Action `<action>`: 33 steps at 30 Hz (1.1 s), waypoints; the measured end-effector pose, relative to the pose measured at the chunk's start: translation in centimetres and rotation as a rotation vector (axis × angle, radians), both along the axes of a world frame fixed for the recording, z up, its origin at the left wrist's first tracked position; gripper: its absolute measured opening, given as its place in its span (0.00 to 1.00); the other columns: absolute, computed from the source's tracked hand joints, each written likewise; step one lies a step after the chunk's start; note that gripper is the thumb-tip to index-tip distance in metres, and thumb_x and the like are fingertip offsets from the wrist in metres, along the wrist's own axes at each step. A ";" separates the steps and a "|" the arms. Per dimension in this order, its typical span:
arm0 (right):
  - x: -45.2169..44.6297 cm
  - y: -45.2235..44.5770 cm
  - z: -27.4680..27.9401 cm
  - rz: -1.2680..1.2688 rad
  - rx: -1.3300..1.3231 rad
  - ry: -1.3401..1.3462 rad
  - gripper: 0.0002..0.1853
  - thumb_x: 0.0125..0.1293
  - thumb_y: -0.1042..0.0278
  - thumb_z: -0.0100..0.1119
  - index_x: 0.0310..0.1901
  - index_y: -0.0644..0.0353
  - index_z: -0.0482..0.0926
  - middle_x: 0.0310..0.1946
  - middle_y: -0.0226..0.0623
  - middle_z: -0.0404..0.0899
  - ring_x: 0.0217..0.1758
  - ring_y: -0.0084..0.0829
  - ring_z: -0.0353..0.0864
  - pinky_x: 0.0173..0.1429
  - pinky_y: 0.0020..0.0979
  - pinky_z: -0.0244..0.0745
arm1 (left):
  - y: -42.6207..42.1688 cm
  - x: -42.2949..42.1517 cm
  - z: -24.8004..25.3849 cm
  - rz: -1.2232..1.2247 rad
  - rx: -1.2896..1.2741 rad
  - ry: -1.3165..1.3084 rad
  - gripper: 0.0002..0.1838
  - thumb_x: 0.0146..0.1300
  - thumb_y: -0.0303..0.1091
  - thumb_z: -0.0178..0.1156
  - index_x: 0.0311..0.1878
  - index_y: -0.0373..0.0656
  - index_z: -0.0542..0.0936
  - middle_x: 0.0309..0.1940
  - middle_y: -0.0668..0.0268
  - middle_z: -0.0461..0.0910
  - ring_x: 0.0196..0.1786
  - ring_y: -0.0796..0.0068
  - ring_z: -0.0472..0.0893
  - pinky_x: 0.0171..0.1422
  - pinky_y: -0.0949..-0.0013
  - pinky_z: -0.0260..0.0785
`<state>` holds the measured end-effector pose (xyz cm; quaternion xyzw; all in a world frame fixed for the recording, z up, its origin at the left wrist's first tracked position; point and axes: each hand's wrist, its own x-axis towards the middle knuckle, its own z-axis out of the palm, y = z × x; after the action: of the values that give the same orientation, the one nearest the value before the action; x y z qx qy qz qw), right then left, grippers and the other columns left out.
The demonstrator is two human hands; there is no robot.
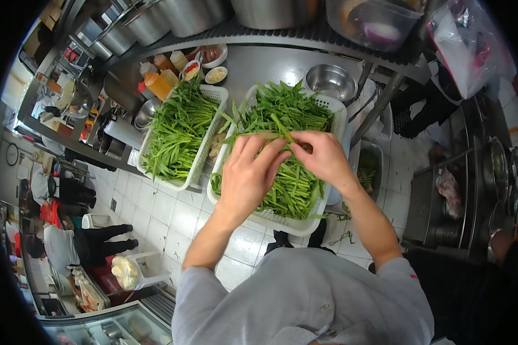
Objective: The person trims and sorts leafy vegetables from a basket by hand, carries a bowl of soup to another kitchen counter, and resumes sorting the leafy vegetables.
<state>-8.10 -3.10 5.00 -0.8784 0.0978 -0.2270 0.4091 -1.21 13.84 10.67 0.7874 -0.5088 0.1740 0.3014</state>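
Right basket: In the head view, this white slotted basket (296,229) sits directly in front of you, under your hands. It is heaped with leafy greens (293,190); leaves lie toward the far end, bare stems toward your end.
Left basket: This 2nd white basket (185,184) stands beside the 1st, across a narrow gap. It holds a full pile of similar greens (181,129).
Steel bowl: The round bowl (330,81) stands just beyond the far right corner of the right basket; you can see its bare inner wall.
Small bowls: Beyond the left basket, 1 dark bowl (216,76) holds pale chopped pieces. Next to it, 1 white bowl (191,70) contains red and pale pieces.
Clear tub: On the shelf at the top, this container (380,29) holds a purple-and-white item, beside several steel pots (190,17).
Green stem: The stem (280,126) is between your 2 hands, above the right basket, tilted with its upper end toward the left.
Left hand: Your left hand (248,167) reaches forward, back upward, fingers curled, fingertips closed at the stem.
Right hand: Your right hand (322,158) angles inward, pinching the stem with thumb and forefinger.
Forearms: Both are bare and converge over the basket.
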 end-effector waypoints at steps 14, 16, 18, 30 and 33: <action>-6.4 3.5 -0.4 0.162 -0.509 -0.085 0.04 0.51 0.70 0.67 0.27 0.58 0.81 0.22 0.30 0.75 0.30 0.33 0.74 0.37 0.34 0.67 | 2.7 -2.4 -5.2 -0.266 0.218 0.165 0.08 0.57 0.28 0.67 0.40 0.38 0.83 0.34 0.61 0.82 0.34 0.60 0.82 0.39 0.61 0.76; -6.4 3.4 -1.0 0.137 -0.506 -0.141 0.04 0.49 0.70 0.66 0.25 0.56 0.80 0.22 0.28 0.76 0.30 0.32 0.74 0.37 0.34 0.67 | 2.5 -2.5 -5.2 -0.255 0.183 0.233 0.07 0.58 0.27 0.67 0.39 0.38 0.82 0.34 0.61 0.82 0.35 0.60 0.82 0.40 0.61 0.76; -6.3 3.1 -1.5 0.108 -0.499 -0.245 0.04 0.48 0.71 0.67 0.25 0.56 0.80 0.22 0.27 0.75 0.31 0.31 0.74 0.37 0.35 0.66 | 2.0 -2.4 -5.3 -0.262 0.129 0.330 0.06 0.59 0.26 0.66 0.39 0.37 0.82 0.34 0.60 0.83 0.35 0.59 0.82 0.41 0.61 0.76; -8.8 -2.6 4.1 -0.229 -0.250 -0.460 0.13 0.48 0.77 0.74 0.38 0.60 0.87 0.44 0.33 0.82 0.48 0.34 0.77 0.52 0.35 0.70 | -0.4 4.5 -3.8 -0.157 0.319 0.460 0.15 0.65 0.40 0.65 0.52 0.45 0.85 0.63 0.53 0.74 0.58 0.54 0.79 0.62 0.57 0.72; -9.5 -4.3 4.7 -0.251 -0.223 -0.453 0.11 0.51 0.79 0.72 0.38 0.63 0.85 0.41 0.36 0.83 0.47 0.35 0.77 0.51 0.34 0.71 | -3.6 8.6 -5.8 -0.069 0.402 0.301 0.11 0.63 0.38 0.65 0.46 0.46 0.87 0.56 0.57 0.77 0.55 0.53 0.80 0.59 0.57 0.74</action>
<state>-17.62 -7.36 9.71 -0.8259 0.0861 -0.4757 0.2901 7.36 10.19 4.89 0.8308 -0.5090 -0.0603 0.2170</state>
